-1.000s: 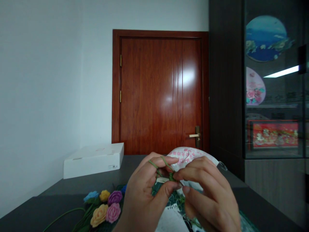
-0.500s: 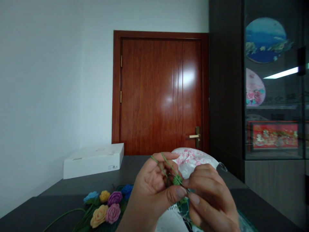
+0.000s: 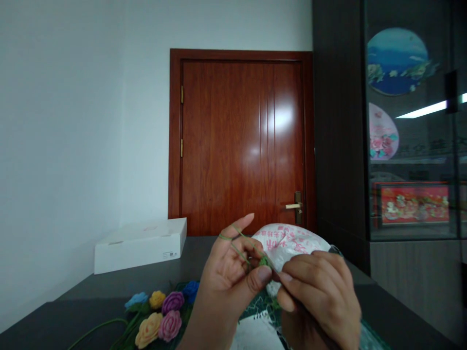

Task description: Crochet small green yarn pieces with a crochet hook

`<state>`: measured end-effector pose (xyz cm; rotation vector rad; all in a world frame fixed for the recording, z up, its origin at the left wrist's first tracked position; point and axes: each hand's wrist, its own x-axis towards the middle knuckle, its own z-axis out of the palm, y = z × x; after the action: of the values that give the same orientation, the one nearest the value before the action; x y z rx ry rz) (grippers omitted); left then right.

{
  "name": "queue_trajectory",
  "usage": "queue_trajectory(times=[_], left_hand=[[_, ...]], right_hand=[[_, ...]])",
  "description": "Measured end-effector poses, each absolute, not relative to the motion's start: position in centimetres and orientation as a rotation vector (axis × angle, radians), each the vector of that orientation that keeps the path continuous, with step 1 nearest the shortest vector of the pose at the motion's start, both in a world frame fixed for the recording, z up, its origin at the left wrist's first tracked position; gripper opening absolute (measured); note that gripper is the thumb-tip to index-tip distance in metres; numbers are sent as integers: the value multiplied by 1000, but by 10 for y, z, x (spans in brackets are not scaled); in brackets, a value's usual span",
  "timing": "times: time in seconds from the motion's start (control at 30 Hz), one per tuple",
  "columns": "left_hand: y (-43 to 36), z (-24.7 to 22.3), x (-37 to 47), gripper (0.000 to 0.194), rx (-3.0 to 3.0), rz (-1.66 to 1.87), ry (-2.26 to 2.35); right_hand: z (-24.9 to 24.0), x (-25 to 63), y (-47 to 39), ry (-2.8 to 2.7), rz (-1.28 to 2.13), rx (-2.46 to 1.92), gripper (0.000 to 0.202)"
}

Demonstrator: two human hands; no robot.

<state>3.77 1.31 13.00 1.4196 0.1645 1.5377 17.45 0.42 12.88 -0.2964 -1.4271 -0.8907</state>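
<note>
My left hand pinches a small piece of green crochet work between thumb and fingers. Its index finger is raised, and a strand of green yarn loops around it and runs down to the piece. My right hand is closed around a thin crochet hook whose tip reaches the green stitches. Most of the hook lies hidden behind my fingers. Both hands are close together above the table, nearly touching at the piece.
Crocheted flowers in several colours lie at the front left. A white box stands at the back left, a white plastic bag behind my hands. Below them is a spiral notepad. A glass cabinet stands right.
My left index finger has lifted from bent to stretched upward, carrying the yarn loop. My right hand has turned, its back now more toward me, and the green piece has shifted slightly left.
</note>
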Motion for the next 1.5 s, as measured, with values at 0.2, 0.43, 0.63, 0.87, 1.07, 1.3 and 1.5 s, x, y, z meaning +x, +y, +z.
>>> queue_trajectory(times=[0.2,0.43,0.63,0.87,1.07,1.3,1.5], left_hand=[[15,134,27,47,1557,1448,120],[18,134,27,40,1446,1207,-75],[14,135,28,40,1463,1287,-56],[13,136,29,41,1471,1323,-20],[11,135,30,49,1432,1479,145],[10,127,38,58,1166,1201,116],[1,134,35,59,1136,1148,12]], right_hand=[[126,185,2,-1428,-214,-365,13],[133,172,12,-1191,1078,-184,30],[133,163,15,-1102,1218,-95,33],[133,164,13,-1186,1033,-101,32],[129,170,12,-1412,192,-192,13],[112,175,16,-1357,-544,-210,11],[120,156,21,-1245,93,79,6]])
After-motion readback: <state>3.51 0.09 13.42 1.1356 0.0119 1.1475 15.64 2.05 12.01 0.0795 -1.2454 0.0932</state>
